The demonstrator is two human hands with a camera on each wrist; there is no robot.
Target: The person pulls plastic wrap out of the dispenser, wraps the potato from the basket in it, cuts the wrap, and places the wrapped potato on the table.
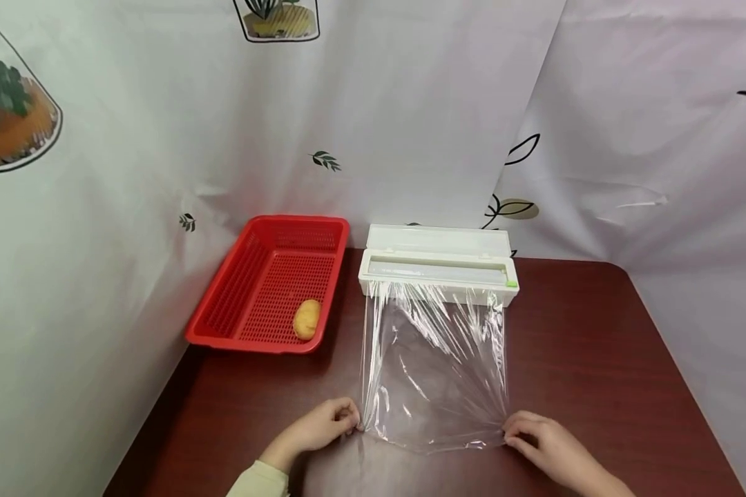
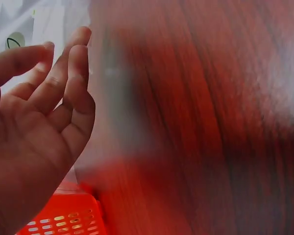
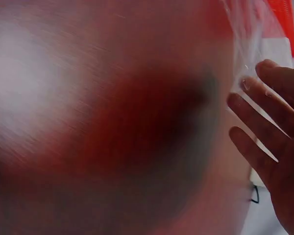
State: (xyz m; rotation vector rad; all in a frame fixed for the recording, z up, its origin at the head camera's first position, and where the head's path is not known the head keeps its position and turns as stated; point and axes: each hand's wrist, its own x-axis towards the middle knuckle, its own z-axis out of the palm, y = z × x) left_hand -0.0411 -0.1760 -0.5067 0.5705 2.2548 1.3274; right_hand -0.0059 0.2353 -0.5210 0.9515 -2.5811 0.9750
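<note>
Clear plastic film (image 1: 435,386) stretches over the dark red table from a white dispenser box (image 1: 438,293), whose lid stands raised at the back. At the film's near left corner, the left hand (image 1: 323,424) pinches the edge between thumb and fingers. The right hand (image 1: 550,445) pinches the near right corner. In the left wrist view the left hand (image 2: 44,107) has its fingers bent and the film is hard to make out. Film (image 3: 247,44) meets the thumb and index finger of the right hand (image 3: 279,122) in the right wrist view, the other fingers spread.
A red basket (image 1: 242,342) stands at the back left, left of the dispenser, with a yellow, potato-like item (image 1: 307,319) in it. White patterned sheeting (image 1: 410,124) hangs behind and beside the table (image 1: 597,359).
</note>
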